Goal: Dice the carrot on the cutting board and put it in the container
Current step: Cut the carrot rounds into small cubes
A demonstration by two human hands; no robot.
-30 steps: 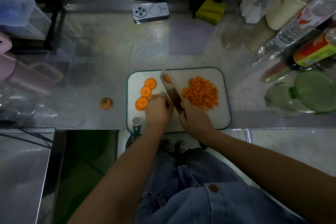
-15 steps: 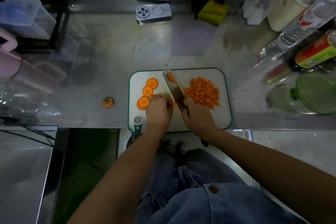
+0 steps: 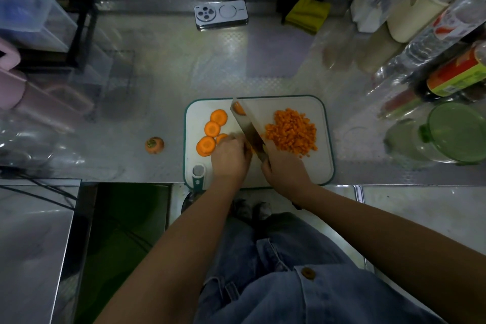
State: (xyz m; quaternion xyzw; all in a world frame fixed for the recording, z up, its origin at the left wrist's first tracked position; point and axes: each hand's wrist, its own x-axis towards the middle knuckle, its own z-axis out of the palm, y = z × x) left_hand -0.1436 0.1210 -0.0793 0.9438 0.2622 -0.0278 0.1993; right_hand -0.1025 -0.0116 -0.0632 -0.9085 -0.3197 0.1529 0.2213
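The board (image 3: 322,166) lies at the counter's (image 3: 184,60) near edge. The right hand (image 3: 285,168) is closed round the handle of the knife (image 3: 249,126), whose blade slants toward the board's far edge. Just left of the blade, the left hand (image 3: 230,158) curls its fingers down over a carrot piece (image 3: 221,137), which is mostly hidden. Round slices (image 3: 212,129) lie on the board's left half, and dice (image 3: 292,133) are heaped on its right half. A green-lidded container (image 3: 457,131) stands toward the counter's right edge.
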